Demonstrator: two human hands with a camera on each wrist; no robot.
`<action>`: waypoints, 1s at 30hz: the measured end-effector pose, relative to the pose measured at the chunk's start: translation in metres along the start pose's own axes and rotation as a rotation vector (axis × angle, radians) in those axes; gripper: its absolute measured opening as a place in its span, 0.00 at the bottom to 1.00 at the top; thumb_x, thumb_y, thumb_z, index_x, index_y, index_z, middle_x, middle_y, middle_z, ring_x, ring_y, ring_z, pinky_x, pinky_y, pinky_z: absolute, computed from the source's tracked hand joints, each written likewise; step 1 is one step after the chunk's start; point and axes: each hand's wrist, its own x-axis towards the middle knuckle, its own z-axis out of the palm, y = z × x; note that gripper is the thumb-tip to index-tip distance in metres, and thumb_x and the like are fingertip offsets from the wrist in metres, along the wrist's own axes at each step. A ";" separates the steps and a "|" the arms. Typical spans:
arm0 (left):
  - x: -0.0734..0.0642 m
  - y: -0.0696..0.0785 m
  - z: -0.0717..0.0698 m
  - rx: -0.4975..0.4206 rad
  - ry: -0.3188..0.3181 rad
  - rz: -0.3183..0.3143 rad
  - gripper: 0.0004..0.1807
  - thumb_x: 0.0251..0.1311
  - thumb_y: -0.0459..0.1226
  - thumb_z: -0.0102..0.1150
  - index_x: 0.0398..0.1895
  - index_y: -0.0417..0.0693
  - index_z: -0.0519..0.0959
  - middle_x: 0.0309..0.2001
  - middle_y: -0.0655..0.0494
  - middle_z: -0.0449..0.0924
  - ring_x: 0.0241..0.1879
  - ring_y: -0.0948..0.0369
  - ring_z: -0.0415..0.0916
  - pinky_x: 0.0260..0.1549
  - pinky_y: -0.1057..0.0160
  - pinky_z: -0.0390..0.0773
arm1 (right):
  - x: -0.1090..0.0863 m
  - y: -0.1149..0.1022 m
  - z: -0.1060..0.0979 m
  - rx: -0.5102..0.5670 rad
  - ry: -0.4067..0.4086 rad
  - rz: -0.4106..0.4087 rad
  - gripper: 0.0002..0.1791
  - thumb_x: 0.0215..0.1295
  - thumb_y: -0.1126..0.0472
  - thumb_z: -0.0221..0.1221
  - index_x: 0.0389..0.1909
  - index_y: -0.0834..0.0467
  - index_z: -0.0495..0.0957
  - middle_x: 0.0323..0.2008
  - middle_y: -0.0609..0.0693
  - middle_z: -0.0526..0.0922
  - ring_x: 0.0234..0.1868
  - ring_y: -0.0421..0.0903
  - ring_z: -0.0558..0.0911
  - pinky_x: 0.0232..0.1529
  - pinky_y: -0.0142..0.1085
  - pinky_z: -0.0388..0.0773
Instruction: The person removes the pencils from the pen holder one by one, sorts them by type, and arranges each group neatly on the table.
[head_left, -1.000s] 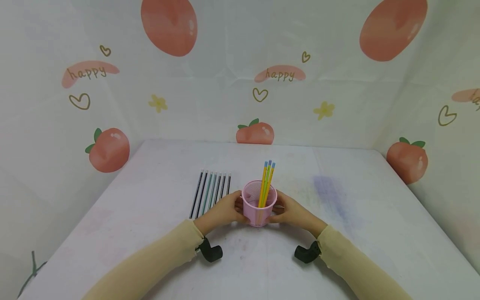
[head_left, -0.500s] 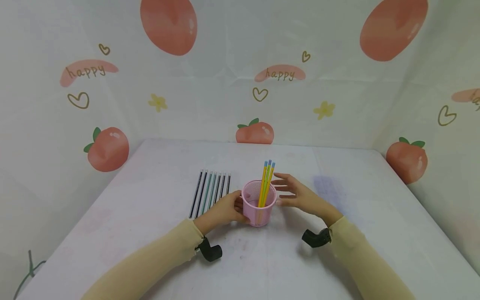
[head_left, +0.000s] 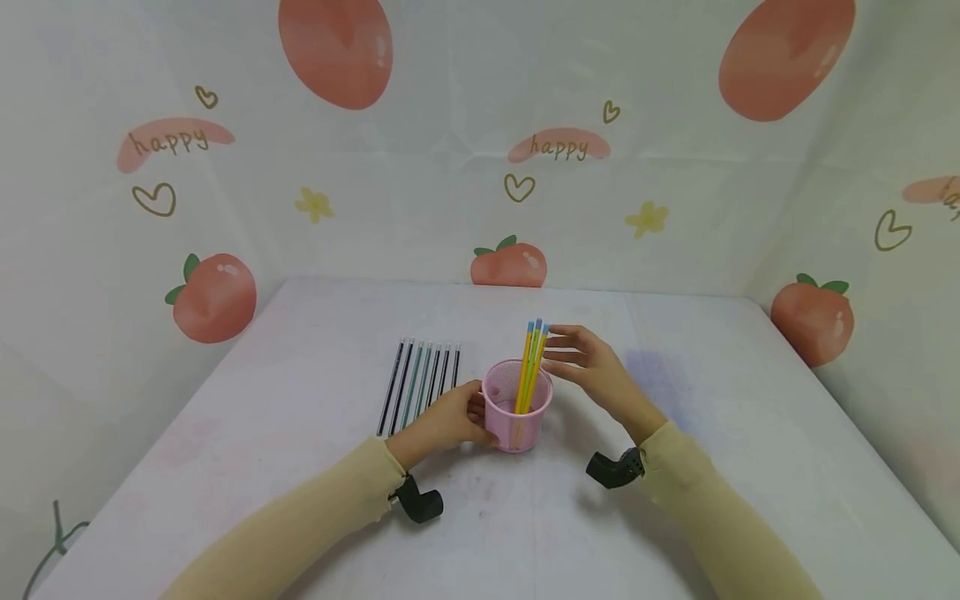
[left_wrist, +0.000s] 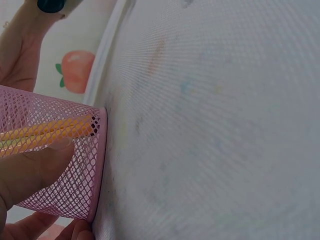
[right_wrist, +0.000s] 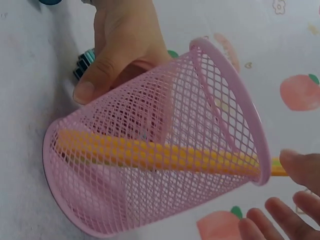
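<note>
A pink mesh pencil cup (head_left: 504,432) stands upright on the white table (head_left: 495,533). My left hand (head_left: 441,422) holds its left side, the thumb pressed to the mesh (left_wrist: 80,185) in the left wrist view. Several yellow and green pencils (head_left: 533,367) with blue ends lean to the right inside the cup. At their upper ends is my right hand (head_left: 600,377), its fingers spread and extended. In the right wrist view the thumb (right_wrist: 301,170) lies close to the yellow pencils (right_wrist: 150,154) by the rim; whether it touches them I cannot tell.
Left of the cup several dark and green pencils (head_left: 409,387) lie side by side in a row, their lower right ends hidden behind my left hand. A white cloth backdrop (head_left: 420,192) with printed peaches encloses the table's back and sides. Each wrist carries a black camera (head_left: 615,469).
My right hand has let go of the cup's right side and risen to the tops of the yellow pencils. The left hand and the cup have stayed in place.
</note>
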 end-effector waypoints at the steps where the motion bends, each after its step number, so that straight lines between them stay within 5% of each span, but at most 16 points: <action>1: 0.000 0.000 0.000 0.004 0.000 0.004 0.36 0.43 0.30 0.75 0.58 0.41 0.71 0.49 0.49 0.79 0.48 0.56 0.78 0.53 0.55 0.79 | 0.001 0.000 0.002 0.000 0.016 0.007 0.30 0.62 0.63 0.64 0.64 0.60 0.67 0.58 0.64 0.76 0.58 0.60 0.78 0.54 0.46 0.79; 16: 0.000 -0.001 0.000 0.003 0.011 0.006 0.35 0.43 0.31 0.76 0.58 0.40 0.71 0.49 0.48 0.79 0.49 0.55 0.78 0.53 0.55 0.79 | 0.006 -0.006 0.014 0.025 0.099 0.114 0.20 0.61 0.63 0.65 0.52 0.64 0.73 0.46 0.59 0.81 0.43 0.45 0.83 0.44 0.33 0.83; 23: 0.001 -0.001 0.000 -0.024 0.011 0.015 0.35 0.42 0.29 0.75 0.58 0.40 0.71 0.50 0.47 0.80 0.51 0.54 0.78 0.54 0.55 0.78 | 0.005 -0.006 0.013 0.004 0.114 0.077 0.19 0.60 0.63 0.66 0.50 0.64 0.74 0.44 0.58 0.81 0.39 0.43 0.83 0.43 0.33 0.83; 30: 0.000 0.001 0.000 -0.018 0.010 0.006 0.37 0.43 0.29 0.75 0.59 0.41 0.71 0.50 0.48 0.79 0.51 0.55 0.77 0.54 0.55 0.78 | 0.005 -0.015 0.006 0.128 0.132 -0.003 0.20 0.60 0.68 0.65 0.51 0.68 0.71 0.44 0.59 0.78 0.38 0.42 0.84 0.43 0.43 0.84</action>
